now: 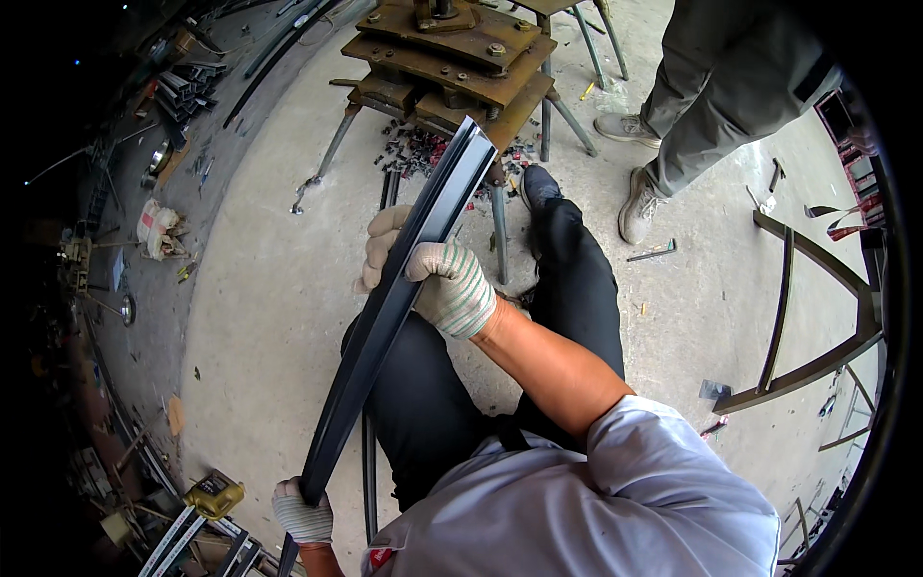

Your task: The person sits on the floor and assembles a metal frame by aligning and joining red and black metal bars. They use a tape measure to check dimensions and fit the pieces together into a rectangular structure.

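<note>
A long dark metal profile (389, 306) slants across my lap, its far end raised toward the press and its near end down by my left side. Near that far end my right hand (448, 288), in a striped work glove, is closed around the profile, with fingers showing on its far side. My left hand (302, 512), gloved too, grips the lower end at the bottom of the view. Light grey shows on the profile's upper face near the tip. Beneath it, another thin dark bar (370, 471) stands by my left leg.
Ahead stands a rusty steel press on legs (452, 58), small dark and red scraps (415, 152) under it. A person in grey trousers (716, 106) stands at the right. A bent metal frame (827, 356) lies right; a yellow tool (213, 494) and profiles lie lower left.
</note>
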The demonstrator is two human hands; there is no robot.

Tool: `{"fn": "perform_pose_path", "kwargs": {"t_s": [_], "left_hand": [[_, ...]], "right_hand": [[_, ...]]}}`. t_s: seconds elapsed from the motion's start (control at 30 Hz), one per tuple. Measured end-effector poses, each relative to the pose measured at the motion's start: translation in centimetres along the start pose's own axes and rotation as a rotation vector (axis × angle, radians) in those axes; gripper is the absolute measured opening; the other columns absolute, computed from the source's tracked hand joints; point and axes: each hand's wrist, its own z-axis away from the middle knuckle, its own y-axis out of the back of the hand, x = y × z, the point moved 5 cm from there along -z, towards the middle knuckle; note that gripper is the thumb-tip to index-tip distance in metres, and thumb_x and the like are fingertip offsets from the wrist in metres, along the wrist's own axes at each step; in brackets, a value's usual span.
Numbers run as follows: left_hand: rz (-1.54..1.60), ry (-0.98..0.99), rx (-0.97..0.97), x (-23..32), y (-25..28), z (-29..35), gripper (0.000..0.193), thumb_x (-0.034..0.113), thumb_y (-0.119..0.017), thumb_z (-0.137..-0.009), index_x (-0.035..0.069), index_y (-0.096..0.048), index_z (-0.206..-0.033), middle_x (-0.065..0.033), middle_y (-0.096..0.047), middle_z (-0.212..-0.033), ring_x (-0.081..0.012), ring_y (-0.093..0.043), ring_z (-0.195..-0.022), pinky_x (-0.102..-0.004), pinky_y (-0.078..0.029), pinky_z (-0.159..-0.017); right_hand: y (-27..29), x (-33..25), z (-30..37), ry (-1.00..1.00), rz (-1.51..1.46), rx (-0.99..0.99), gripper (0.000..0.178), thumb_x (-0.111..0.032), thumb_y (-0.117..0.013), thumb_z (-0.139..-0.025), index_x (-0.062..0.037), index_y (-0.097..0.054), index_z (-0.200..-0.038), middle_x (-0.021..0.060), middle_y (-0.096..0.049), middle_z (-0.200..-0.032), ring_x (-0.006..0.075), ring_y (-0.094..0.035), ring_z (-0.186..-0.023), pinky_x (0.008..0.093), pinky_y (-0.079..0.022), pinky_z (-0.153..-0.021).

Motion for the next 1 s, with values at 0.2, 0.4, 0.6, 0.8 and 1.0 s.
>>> {"fn": "perform_pose_path", "kwargs": {"t_s": [0.2,0.4,0.6,0.8,1.0], "left_hand": [[0.091,-0.001,0.081,2.6,1.6,0.0,0.036,0.012,-0.074,-0.072,0.005,-0.061,-0.104,-0.0175,-0.061,-0.09,-0.041,-0.059,-0.086,-0.051,-0.046,-0.078],[0.078,0.028,0.053,5.8,2.7,-1.1,0.029,0.01,-0.075,-0.077,0.002,-0.063,-0.101,-0.0172,-0.06,-0.086,-0.0387,-0.06,-0.08,-0.049,-0.047,-0.073],[0.095,0.015,0.088,6.5,2.8,-1.1,0.03,0.011,-0.076,-0.078,0.001,-0.064,-0.104,-0.0163,-0.06,-0.085,-0.0372,-0.06,-0.079,-0.0469,-0.048,-0.072],[0.098,0.022,0.086,6.3,2.5,-0.7,0.033,0.01,-0.076,-0.078,0.001,-0.064,-0.107,-0.0167,-0.063,-0.089,-0.037,-0.061,-0.079,-0.0466,-0.049,-0.073],[0.105,0.04,0.079,6.7,2.7,-0.9,0.032,0.01,-0.074,-0.08,0.001,-0.064,-0.11,-0.0174,-0.063,-0.089,-0.0377,-0.062,-0.079,-0.0468,-0.049,-0.074]], "right_hand": [[-2.3,-2.0,0.9,0.031,-0.026,-0.121,0.069,-0.007,-0.053,-0.058,0.0105,-0.053,-0.125,0.0197,-0.065,-0.088,0.0338,-0.068,-0.087,0.0519,-0.059,-0.093],[-2.8,-3.9,1.2,0.066,-0.069,-0.225,0.076,-0.012,-0.055,-0.058,0.012,-0.052,-0.13,0.0234,-0.068,-0.086,0.0356,-0.069,-0.086,0.0484,-0.057,-0.093],[-2.9,-4.9,1.4,0.078,-0.036,-0.227,0.079,-0.013,-0.055,-0.058,0.0149,-0.05,-0.132,0.0248,-0.07,-0.085,0.0367,-0.069,-0.087,0.0459,-0.057,-0.092],[-2.9,-5.1,1.5,0.089,-0.036,-0.205,0.078,-0.012,-0.053,-0.056,0.0165,-0.051,-0.129,0.0243,-0.069,-0.083,0.036,-0.07,-0.084,0.0448,-0.059,-0.089],[-3.3,-5.6,1.6,0.123,0.128,-0.102,0.07,-0.01,-0.052,-0.06,0.0161,-0.054,-0.124,0.0217,-0.067,-0.079,0.0337,-0.069,-0.079,0.0432,-0.06,-0.084]]}}
